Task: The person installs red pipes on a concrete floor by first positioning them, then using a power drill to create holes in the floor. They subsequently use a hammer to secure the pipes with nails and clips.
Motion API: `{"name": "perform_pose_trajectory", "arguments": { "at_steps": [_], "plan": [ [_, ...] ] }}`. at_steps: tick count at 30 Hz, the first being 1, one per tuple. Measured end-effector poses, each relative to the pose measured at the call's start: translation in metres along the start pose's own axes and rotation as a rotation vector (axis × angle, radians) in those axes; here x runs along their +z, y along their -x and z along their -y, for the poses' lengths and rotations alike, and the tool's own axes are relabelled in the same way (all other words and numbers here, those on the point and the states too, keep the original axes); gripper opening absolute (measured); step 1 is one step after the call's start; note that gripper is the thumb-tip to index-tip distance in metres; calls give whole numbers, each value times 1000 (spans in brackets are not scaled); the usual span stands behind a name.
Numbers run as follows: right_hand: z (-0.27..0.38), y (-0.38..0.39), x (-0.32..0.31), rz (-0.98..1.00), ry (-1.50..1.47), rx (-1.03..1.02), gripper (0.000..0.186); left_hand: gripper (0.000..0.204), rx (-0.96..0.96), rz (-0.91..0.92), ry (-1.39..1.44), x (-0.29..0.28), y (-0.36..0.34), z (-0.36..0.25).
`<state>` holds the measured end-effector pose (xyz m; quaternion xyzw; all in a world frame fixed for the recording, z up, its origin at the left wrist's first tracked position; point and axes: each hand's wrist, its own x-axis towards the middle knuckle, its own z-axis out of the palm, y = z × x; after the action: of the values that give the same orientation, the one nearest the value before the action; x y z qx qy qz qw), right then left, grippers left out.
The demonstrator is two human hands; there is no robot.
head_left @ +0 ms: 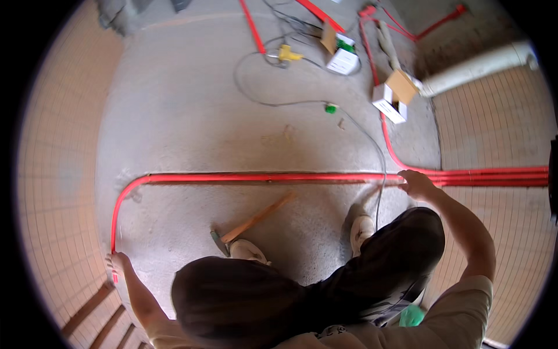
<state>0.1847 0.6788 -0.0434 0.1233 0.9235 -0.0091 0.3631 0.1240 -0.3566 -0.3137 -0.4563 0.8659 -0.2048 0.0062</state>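
A long red conduit pipe (250, 177) runs straight across the concrete floor in a shallow groove and bends toward me at its left end. Near that end, beside the left brick wall, my left hand (120, 263) is closed around the pipe, and a short red tip shows beyond the fingers. Far to the right, my right hand (418, 185) grips the straight run, thumb and fingers on opposite sides of it. The pipe's right part is partly hidden behind that hand. Between my arms a hammer (253, 223) with a wooden handle lies by my left shoe.
Several red pipes (494, 175) enter the right wall. Opened white boxes (390, 104) stand at the back right near a thick pale pipe (479, 71). A grey cable (290, 104) loops over the floor past a yellow tool (287, 54) and a green roll (331, 109).
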Motion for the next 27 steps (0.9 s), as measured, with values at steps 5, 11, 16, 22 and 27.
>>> {"name": "perform_pose_trajectory", "arguments": {
  "at_steps": [5, 11, 16, 22, 27],
  "plan": [
    [-50, 62, 153, -62, -380, 83, 39, 47, 620, -184, 729, -105, 129, -107],
    [-34, 103, 235, -39, -594, 143, 24, 41, 1432, 409, 664, -249, 381, -187],
    [-48, 98, 246, -193, -690, 87, 21, 52, 1703, 270, 331, -255, 426, -206],
    [-64, 56, 225, -416, -799, -209, 14, 36, 2172, 81, 197, -304, 464, -232],
    [-81, 4, 193, -393, -830, -344, 18, 13, 2368, -339, -63, -370, 480, -297]
  ]
}}
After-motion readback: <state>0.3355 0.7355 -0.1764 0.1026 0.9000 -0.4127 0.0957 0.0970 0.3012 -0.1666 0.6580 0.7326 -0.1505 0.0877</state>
